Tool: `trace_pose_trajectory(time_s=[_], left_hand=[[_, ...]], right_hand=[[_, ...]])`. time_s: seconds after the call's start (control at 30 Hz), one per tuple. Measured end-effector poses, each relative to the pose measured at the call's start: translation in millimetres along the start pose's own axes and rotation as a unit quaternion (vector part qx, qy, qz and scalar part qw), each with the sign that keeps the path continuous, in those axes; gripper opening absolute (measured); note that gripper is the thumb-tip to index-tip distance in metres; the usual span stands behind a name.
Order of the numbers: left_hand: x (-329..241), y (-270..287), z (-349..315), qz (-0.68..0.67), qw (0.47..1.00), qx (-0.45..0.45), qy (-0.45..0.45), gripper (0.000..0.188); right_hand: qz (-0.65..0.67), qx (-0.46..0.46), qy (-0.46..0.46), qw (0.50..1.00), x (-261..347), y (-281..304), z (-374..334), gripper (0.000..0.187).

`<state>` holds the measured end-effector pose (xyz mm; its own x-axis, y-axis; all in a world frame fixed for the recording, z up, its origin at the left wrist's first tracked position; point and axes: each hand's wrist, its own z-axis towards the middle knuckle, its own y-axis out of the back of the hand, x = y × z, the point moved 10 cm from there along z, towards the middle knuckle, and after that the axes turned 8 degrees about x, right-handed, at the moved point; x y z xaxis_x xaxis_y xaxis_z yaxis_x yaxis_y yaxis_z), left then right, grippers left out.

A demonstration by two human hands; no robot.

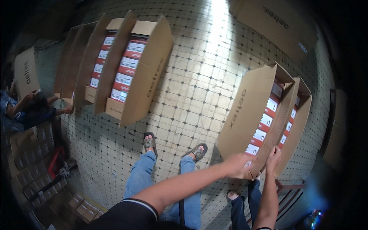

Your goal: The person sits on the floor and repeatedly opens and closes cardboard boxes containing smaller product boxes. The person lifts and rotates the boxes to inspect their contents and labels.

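Two tall open cardboard cartons [240, 111] stand side by side on the right, with rows of red and white shoe boxes [259, 135] inside. My left hand [238, 165] reaches across to the near end of the left carton, beside its nearest shoe box. Its fingers are blurred and partly hidden. My right hand [273, 157] is closed on the upright cardboard flap [276, 128] between the two rows, near its front end.
More open cartons [151, 73] of shoe boxes stand at left. A person [27, 107] by them handles a carton. Another person's legs [239, 209] are beside the right cartons. A large carton [280, 25] lies far right. A red pallet jack [57, 163] and stacked boxes [27, 145] stand lower left.
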<state>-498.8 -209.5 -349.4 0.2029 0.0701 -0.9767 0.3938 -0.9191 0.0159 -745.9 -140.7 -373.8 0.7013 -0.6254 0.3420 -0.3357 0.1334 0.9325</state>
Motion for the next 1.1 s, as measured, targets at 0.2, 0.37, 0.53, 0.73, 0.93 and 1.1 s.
trace_pose_trajectory(time_s=[0.2,0.37,0.53,0.73,0.93,1.1], left_hand=[[153,43,-253,0.011,0.965,0.034,0.261,0.043],[262,283,-522,0.031,0.788,-0.464,0.405,0.018],[275,457,-634,0.099,0.699,-0.573,0.416,0.030],[296,498,-589,0.118,0.781,-0.414,0.452,0.028],[270,473,-570,0.123,0.800,-0.414,0.416,0.027],[161,415,-491,0.181,0.845,-0.387,0.321,0.027]], right_hand=[[0.151,0.273,-0.123,0.942,111,-119,-165,0.026],[0.094,0.467,0.043,0.878,317,-245,-287,0.037],[0.061,0.557,0.098,0.823,508,-370,-342,0.068],[0.103,0.387,-0.032,0.916,593,-409,-316,0.062],[0.025,0.423,0.052,0.904,549,-399,-305,0.047],[-0.096,0.417,0.068,0.901,480,-282,-208,0.049]])
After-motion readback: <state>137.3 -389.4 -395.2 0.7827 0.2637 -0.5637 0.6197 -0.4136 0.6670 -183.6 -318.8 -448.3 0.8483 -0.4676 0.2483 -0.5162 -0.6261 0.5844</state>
